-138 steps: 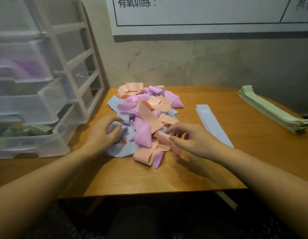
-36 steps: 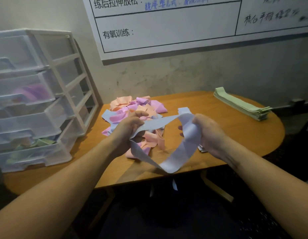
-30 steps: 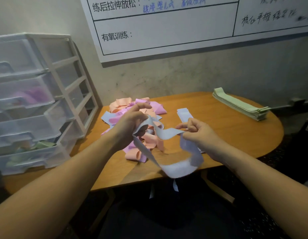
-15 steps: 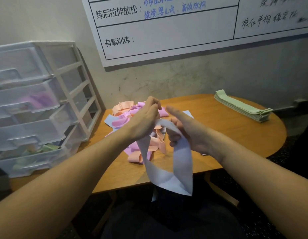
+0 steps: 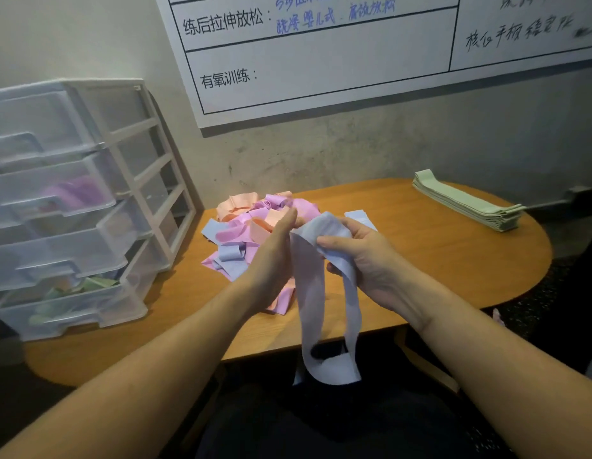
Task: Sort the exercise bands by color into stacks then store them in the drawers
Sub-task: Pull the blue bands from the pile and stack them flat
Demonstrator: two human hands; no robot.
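Two hands meet over the near edge of the table (image 5: 453, 260) on a single pale blue band (image 5: 313, 313), a loop that hangs from them past the table edge toward the person's lap. The right hand (image 5: 364, 256) has its fingers and thumb curled round the top of the loop and grips it; the left hand (image 5: 274, 256) stands edge-on with its fingers straight, pressed flat against the loop's left side. One mixed heap of bands (image 5: 251, 236) lies just behind the hands, pink, purple and blue tangled together, too overlapped to count. One flat blue band (image 5: 359, 217) peeks out behind the right hand; how many lie beneath it cannot be told. One neat stack of green bands (image 5: 466, 203) sits well apart at the far right, close to the table's back edge. One clear plastic drawer unit (image 5: 73, 200) stands on the table's left end with four drawers showing, all pulled partly out; purple bands show through the second from the top and green ones through the lowest. Bare wood lies between the heap and the green stack, and along the front edge at both sides of the arms. The tabletop is orange-brown wood with rounded ends, set against a rough grey wall (image 5: 387, 147) that carries one whiteboard (image 5: 321, 61) with ruled lines and handwriting.
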